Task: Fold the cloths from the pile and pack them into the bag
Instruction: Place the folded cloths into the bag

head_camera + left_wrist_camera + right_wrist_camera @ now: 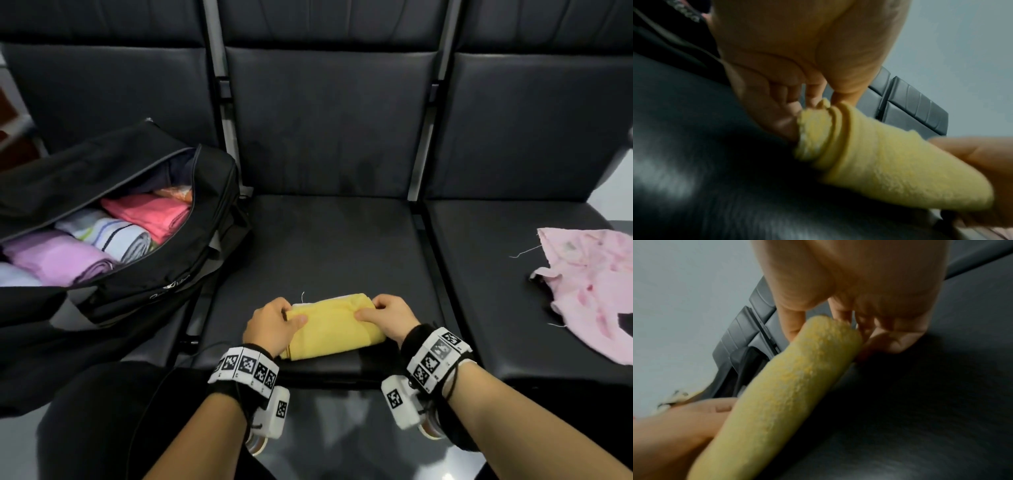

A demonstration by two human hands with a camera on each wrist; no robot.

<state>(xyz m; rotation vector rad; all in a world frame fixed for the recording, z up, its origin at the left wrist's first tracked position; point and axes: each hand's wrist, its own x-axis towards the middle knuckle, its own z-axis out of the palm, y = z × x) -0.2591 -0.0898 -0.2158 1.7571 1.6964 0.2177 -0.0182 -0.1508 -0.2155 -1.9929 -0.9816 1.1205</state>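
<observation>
Hands, left (274, 323) and right (387, 317), grip one yellow cloth (330, 329); one pink cloth (592, 284) lies apart.

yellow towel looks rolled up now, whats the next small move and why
Probably lift the yellow towel off the middle seat and carry it left to the open black bag. The left hand and right hand each grip one end of the roll, and the bag already holds other rolled cloths.
</observation>
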